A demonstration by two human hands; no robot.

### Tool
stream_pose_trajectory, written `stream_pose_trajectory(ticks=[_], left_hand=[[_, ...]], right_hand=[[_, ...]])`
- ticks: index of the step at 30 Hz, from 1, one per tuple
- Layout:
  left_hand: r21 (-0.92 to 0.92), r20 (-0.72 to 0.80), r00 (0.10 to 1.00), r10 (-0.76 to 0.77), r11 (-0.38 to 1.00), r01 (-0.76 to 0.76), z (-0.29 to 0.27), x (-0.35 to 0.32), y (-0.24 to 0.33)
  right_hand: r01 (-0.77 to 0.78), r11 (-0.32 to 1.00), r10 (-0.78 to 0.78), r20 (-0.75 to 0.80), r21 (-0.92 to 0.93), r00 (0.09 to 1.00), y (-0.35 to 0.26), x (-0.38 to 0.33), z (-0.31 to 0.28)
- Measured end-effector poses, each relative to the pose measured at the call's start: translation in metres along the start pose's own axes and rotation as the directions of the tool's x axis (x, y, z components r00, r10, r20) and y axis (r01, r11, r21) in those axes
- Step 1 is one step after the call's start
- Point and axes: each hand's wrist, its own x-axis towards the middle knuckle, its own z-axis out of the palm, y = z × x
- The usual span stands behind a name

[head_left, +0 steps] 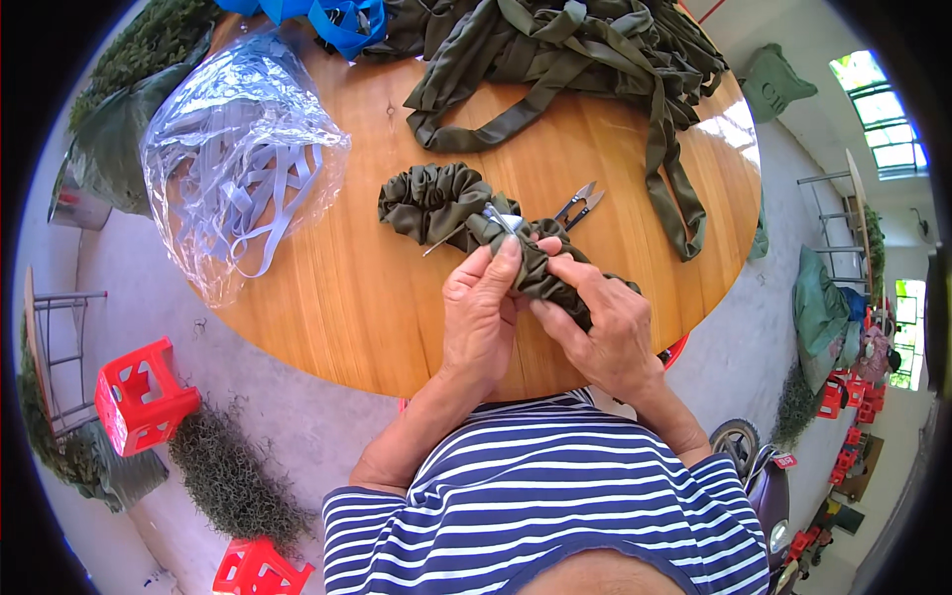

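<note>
The left hand (pixel 481 307) is pinched, thumb uppermost, on a gathered tube of olive-green fabric (pixel 436 200). The right hand (pixel 607 315) is closed on the same tube just beside it, thumb and fingers gripping the folds. The tube lies above the near half of a round, varnished wooden table (pixel 342 337). Its surface is slightly glossy and bunched into tight, irregular ruffles. The left portion bulges into a thick, curved bunch; the right portion runs narrower beneath the right hand. At the left thumb tip, a small white piece (pixel 509 222) and a slim metal part show against the fabric; their exact form cannot be told. A thin rod (pixel 442 240) projects from the folds at left.

Small metal thread snips (pixel 580 203) lie just beyond the tube, blades parted and directed away from the person. Toward the far edge is a heap of flat olive-green fabric strips (pixel 555 64). At the far left, a clear plastic bag (pixel 233 89) contains pale lilac-grey flat bands (pixel 253 193)
</note>
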Motion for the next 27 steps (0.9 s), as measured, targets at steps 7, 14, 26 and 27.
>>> stream_pose_trajectory(ticks=[7,14,26,27], left_hand=[[-0.044,-0.033,0.999,0.04,0.998,-0.041,0.005,0.003,0.02],[0.233,0.003,0.999,0.037,0.972,-0.036,0.005,0.003,0.017],[0.436,0.057,0.982,-0.179,0.89,0.137,0.022,0.006,0.077],[0.454,0.095,0.975,-0.199,0.881,0.136,0.016,0.003,0.08]], right_hand=[[0.117,0.989,-0.102,0.15,-0.095,0.983,0.021,-0.011,-0.011],[-0.045,0.974,0.014,0.138,0.224,0.99,0.009,0.005,0.003],[-0.365,0.58,0.138,0.353,0.729,0.925,0.004,0.104,0.011],[-0.294,0.571,0.099,0.291,0.767,0.952,0.004,0.104,0.019]])
